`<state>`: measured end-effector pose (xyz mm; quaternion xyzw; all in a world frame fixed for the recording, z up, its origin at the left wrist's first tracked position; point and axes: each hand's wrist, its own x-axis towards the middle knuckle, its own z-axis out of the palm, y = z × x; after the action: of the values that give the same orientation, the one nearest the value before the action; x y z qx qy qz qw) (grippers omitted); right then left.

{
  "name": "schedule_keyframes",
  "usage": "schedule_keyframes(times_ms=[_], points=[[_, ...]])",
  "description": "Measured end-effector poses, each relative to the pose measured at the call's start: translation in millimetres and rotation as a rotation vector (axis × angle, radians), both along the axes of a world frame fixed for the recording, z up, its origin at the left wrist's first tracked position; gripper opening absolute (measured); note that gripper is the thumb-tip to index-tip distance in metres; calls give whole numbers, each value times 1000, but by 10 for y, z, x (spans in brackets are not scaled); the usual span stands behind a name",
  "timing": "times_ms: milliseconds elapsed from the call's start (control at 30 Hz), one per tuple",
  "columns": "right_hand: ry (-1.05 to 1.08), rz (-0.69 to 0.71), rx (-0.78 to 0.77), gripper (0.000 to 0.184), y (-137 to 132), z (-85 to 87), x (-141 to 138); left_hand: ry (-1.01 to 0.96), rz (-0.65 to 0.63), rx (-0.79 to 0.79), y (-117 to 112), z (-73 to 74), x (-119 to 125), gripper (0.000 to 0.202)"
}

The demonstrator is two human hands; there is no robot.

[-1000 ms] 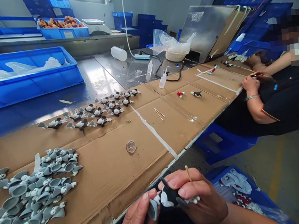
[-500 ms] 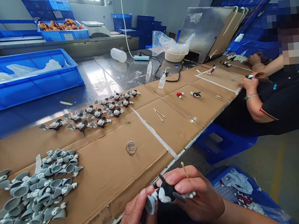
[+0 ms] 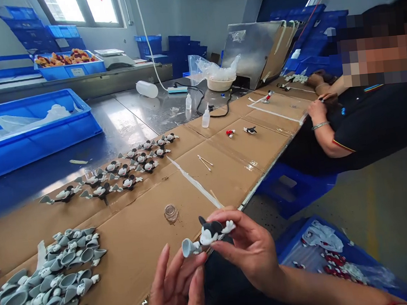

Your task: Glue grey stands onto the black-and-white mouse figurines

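My right hand (image 3: 249, 243) pinches a small black-and-white mouse figurine (image 3: 208, 233) between thumb and fingers, above the table's front edge. The figurine has black ears, a white gloved hand on its right and a grey cone-shaped piece (image 3: 189, 248) on its left. A cotton swab (image 3: 214, 197) sticks up from behind the right hand's fingers. My left hand (image 3: 179, 287) is just below the grey cone, fingers apart; whether a fingertip touches the figurine I cannot tell. To the left lies a pile of grey cone pieces with white gloves (image 3: 47, 285).
Rows of similar figurines (image 3: 123, 170) lie on the cardboard (image 3: 136, 244). A small clear dish (image 3: 171, 213), cotton swabs (image 3: 204, 163) and a squeeze bottle (image 3: 205, 118) stand beyond. A blue crate (image 3: 37, 129) is at left. A co-worker (image 3: 360, 119) sits at right.
My left hand has let go of the grey cone and spread its fingers. The right hand has lifted the figurine up and turned it. The swab now points up behind the fingers.
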<state>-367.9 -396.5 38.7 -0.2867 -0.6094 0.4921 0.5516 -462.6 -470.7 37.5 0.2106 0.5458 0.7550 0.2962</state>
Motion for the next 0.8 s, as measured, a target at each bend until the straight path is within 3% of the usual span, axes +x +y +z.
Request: schedule_keyframes(times_ms=[200, 433, 633, 733, 800], points=[[-18, 1, -258, 25, 45, 139, 19, -187, -80, -45, 118, -31, -161, 57], [28, -15, -300, 26, 78, 155, 36, -235, -166, -66, 153, -101, -225, 55], [69, 6, -348, 25, 86, 145, 44, -232, -154, -77, 191, -98, -212, 54], [54, -4, -293, 26, 82, 110, 63, -230, -177, -63, 192, -83, -185, 53], [22, -38, -131, 26, 73, 58, 94, -211, -198, -33, 178, -53, -143, 51]])
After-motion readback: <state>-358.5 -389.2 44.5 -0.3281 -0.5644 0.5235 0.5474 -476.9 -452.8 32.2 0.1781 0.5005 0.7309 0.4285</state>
